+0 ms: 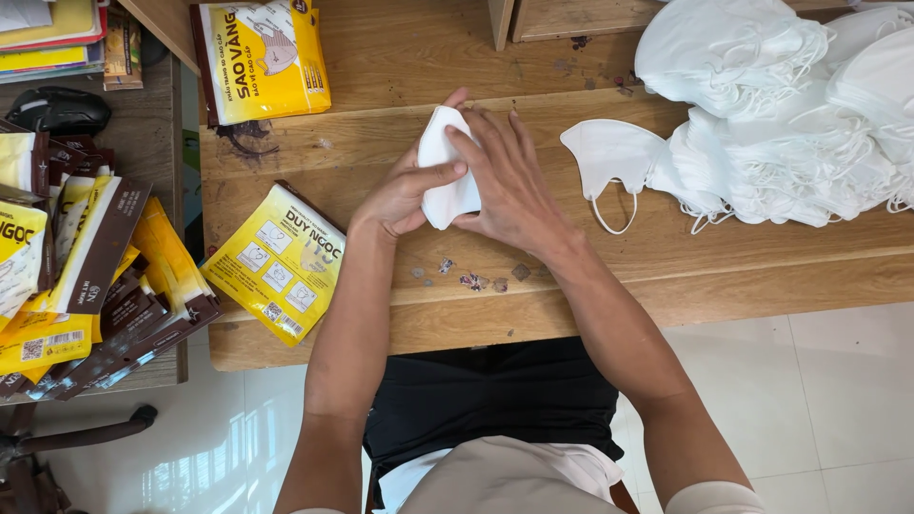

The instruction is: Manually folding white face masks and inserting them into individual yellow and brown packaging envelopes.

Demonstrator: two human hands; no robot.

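A person's left hand (405,195) and right hand (509,181) meet over a folded white mask (447,181), held just above the middle of a wooden surface (400,67). The left thumb lies across the front of the mask while the palm cups it from behind; the right hand wraps over it from the other side, fingers stretched long and laid flat against the cloth. Both hands are closed on the mask together.

Just to the right, a single mask (609,157) lies flat on the surface with its ear loop hanging toward the near edge, touching the fringe of a large heap of white masks (790,114) that fills the far right corner.

To the left of the hands, a yellow packet (276,262) lies slanted near the front edge, and a second yellow packet (262,59) rests at the back. Small scraps (471,279) dot the wood below the hands.

Farther left, on a lower side table, brown-and-yellow packets (86,276) are piled loosely, with a black computer mouse (59,109) behind them. Pale floor tiles (838,390) show beneath.
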